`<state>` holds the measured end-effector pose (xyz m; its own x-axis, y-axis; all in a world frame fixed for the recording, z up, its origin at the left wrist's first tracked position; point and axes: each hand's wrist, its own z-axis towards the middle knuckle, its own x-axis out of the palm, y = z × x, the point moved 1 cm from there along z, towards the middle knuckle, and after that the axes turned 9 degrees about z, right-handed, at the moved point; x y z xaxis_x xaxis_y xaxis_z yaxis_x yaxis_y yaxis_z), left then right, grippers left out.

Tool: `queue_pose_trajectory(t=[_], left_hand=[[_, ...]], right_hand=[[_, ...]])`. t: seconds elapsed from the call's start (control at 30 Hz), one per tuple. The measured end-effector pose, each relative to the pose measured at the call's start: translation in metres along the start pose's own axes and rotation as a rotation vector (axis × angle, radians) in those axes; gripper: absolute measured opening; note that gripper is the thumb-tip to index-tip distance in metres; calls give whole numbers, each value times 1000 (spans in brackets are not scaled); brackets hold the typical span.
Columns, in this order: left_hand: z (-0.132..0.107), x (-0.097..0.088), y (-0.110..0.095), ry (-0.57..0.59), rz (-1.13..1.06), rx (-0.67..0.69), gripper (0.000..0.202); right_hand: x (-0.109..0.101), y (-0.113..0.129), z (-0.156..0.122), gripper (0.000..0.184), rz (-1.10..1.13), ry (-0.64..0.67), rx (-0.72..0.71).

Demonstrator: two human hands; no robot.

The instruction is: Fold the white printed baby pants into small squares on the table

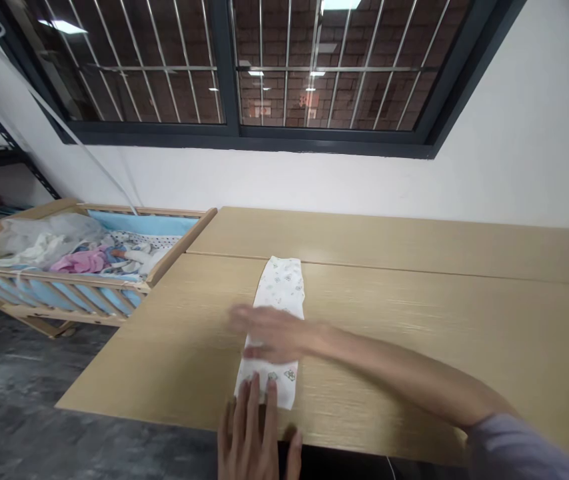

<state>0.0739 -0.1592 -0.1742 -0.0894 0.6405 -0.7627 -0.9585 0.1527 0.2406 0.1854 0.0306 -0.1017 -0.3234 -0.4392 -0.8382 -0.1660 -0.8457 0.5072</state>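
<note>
Garment folded to a narrow strip, mid-frame on the surface.
White printed cloth lies lengthwise; right hand flat across it, left hand pressing the near end, fingers spread, gripping nothing. Probably cross-folds remain.

Folded cloth on table; crib left of table

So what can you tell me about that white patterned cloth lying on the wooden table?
The white cloth with small green and pink prints looks like soft, thin fabric, folded into a long narrow strip. It lies flat on the light wooden table, running from near the front edge back towards the seam between the two tabletops. The right hand, blurred, lies across its middle, and the left hand has its fingertips on the near end. Nothing else touches it.
</note>
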Motion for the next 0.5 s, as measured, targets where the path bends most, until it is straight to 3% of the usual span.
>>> queue_pose_trajectory(t=[0.1, 0.2, 0.3, 0.5], left_hand=[[-11, 10, -10, 14, 48, 36, 48], [-13, 13, -9, 40, 78, 50, 53], [-11, 10, -7, 71, 100, 46, 61], [-9, 8, -6, 47, 117, 40, 62]], right_hand=[[29, 23, -17, 61, 43, 130, -192], [39, 10, -21, 60, 55, 148, -130], [29, -33, -14, 62, 32, 129, 44], [-21, -146, -4, 67, -104, 6, 393]])
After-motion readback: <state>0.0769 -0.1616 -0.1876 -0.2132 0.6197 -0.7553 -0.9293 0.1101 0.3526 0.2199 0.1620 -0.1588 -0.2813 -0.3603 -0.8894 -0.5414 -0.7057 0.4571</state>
